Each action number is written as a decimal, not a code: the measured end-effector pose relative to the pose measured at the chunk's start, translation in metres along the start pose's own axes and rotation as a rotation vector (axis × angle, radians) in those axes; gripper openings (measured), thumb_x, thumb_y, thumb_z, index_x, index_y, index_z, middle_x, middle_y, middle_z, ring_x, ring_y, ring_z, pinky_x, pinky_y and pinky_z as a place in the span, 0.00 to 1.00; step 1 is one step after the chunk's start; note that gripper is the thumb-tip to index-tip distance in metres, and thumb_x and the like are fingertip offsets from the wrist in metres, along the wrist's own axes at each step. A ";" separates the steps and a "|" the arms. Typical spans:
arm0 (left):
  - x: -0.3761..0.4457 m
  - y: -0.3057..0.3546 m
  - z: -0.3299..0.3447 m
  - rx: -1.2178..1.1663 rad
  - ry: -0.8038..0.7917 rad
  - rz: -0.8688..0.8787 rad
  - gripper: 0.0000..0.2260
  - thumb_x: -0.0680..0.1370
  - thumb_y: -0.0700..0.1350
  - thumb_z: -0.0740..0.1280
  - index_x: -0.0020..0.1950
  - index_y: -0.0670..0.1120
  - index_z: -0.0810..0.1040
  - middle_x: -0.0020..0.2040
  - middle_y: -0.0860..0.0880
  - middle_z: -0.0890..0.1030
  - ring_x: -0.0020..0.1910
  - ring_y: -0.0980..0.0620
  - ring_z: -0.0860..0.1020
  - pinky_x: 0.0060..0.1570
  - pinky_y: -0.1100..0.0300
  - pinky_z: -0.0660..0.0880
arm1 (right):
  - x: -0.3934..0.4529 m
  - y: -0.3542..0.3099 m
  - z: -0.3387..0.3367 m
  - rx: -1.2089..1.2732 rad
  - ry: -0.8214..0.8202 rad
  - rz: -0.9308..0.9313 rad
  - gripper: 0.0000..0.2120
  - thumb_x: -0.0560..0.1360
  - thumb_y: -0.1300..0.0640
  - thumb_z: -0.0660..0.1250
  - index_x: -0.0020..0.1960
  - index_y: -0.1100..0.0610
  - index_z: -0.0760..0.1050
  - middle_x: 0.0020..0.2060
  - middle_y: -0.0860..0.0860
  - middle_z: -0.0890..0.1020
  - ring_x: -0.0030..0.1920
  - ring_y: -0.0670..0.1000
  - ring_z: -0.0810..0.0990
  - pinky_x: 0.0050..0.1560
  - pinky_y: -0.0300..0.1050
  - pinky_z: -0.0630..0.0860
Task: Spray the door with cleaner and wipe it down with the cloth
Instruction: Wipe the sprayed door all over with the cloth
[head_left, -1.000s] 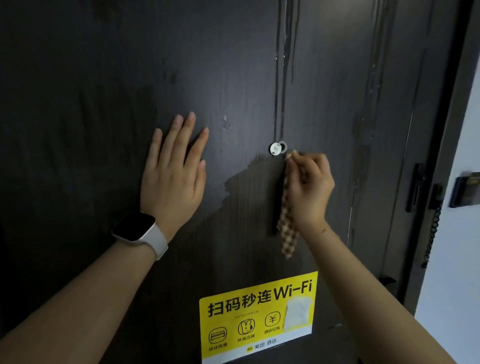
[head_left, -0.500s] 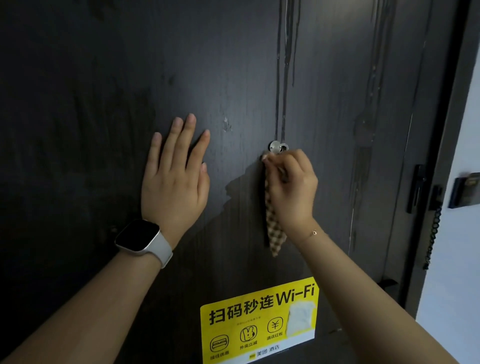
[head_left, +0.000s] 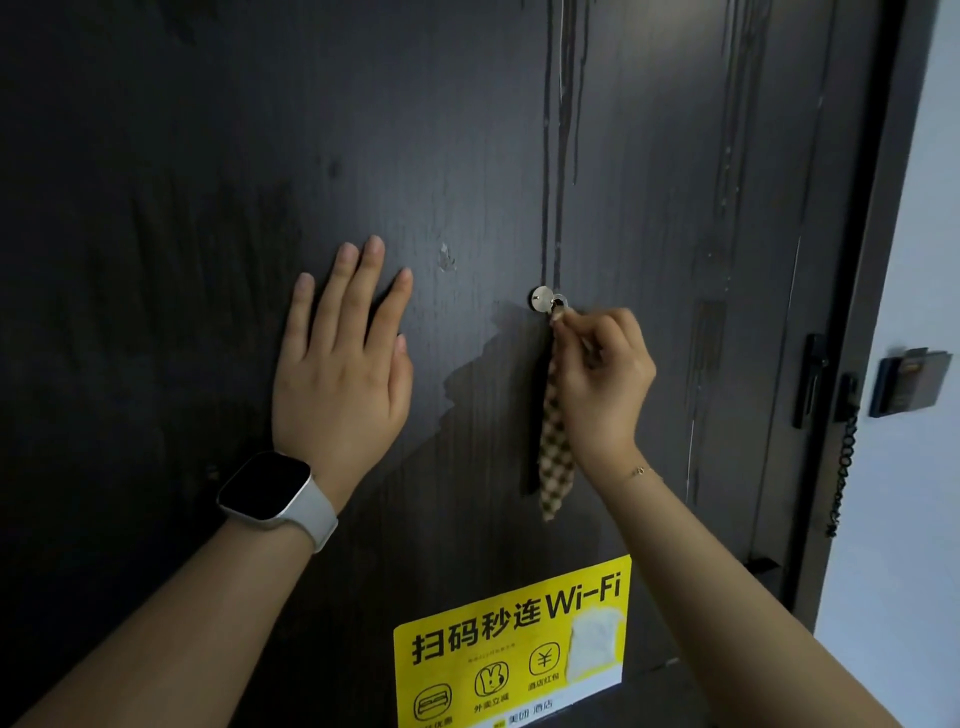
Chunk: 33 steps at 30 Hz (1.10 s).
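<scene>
A dark wood-grain door (head_left: 467, 156) fills the view, with wet streaks running down its upper right. My left hand (head_left: 343, 364) lies flat on the door with fingers straight; a watch is on that wrist. My right hand (head_left: 602, 374) pinches a brown-and-cream checked cloth (head_left: 555, 441) and holds its tip against the small silver peephole (head_left: 543, 300). The rest of the cloth hangs down beside my wrist. No spray bottle is in view.
A yellow Wi-Fi sticker (head_left: 511, 644) is stuck low on the door. At the right edge are a black latch (head_left: 810, 379), a coiled door chain (head_left: 844, 467) and the door frame (head_left: 872, 312). A card holder (head_left: 909, 382) sits on the white wall.
My right hand with the cloth swung left under the peephole, then back to the right of it. My left hand stayed flat on the door.
</scene>
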<state>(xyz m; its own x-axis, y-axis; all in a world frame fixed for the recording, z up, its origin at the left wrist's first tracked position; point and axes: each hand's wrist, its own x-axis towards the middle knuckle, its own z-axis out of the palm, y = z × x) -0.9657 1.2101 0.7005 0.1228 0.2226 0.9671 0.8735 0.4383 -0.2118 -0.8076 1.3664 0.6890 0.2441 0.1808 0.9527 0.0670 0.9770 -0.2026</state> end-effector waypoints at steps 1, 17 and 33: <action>0.000 0.000 0.000 0.002 0.003 0.000 0.22 0.83 0.44 0.54 0.77 0.44 0.61 0.79 0.42 0.56 0.79 0.44 0.53 0.77 0.45 0.49 | -0.001 0.002 -0.002 0.009 -0.029 -0.014 0.03 0.75 0.68 0.70 0.43 0.65 0.80 0.42 0.54 0.79 0.42 0.51 0.79 0.42 0.49 0.78; 0.000 -0.001 0.002 -0.011 0.020 0.005 0.22 0.82 0.44 0.55 0.77 0.44 0.61 0.79 0.42 0.56 0.78 0.44 0.54 0.76 0.44 0.51 | 0.052 -0.001 -0.006 0.012 -0.129 0.028 0.05 0.75 0.62 0.72 0.40 0.62 0.80 0.40 0.52 0.79 0.41 0.44 0.77 0.45 0.36 0.73; 0.000 -0.001 0.002 -0.038 0.031 0.006 0.22 0.82 0.44 0.55 0.76 0.43 0.63 0.79 0.42 0.58 0.78 0.44 0.55 0.76 0.43 0.52 | 0.040 -0.016 -0.011 -0.225 -0.403 -0.348 0.03 0.74 0.68 0.69 0.45 0.63 0.81 0.43 0.56 0.81 0.44 0.57 0.77 0.43 0.49 0.75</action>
<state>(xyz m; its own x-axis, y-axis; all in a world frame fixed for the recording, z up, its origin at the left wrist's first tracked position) -0.9674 1.2113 0.7005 0.1420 0.1977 0.9699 0.8900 0.4034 -0.2126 -0.7882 1.3571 0.7274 -0.2137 -0.0752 0.9740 0.2920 0.9465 0.1372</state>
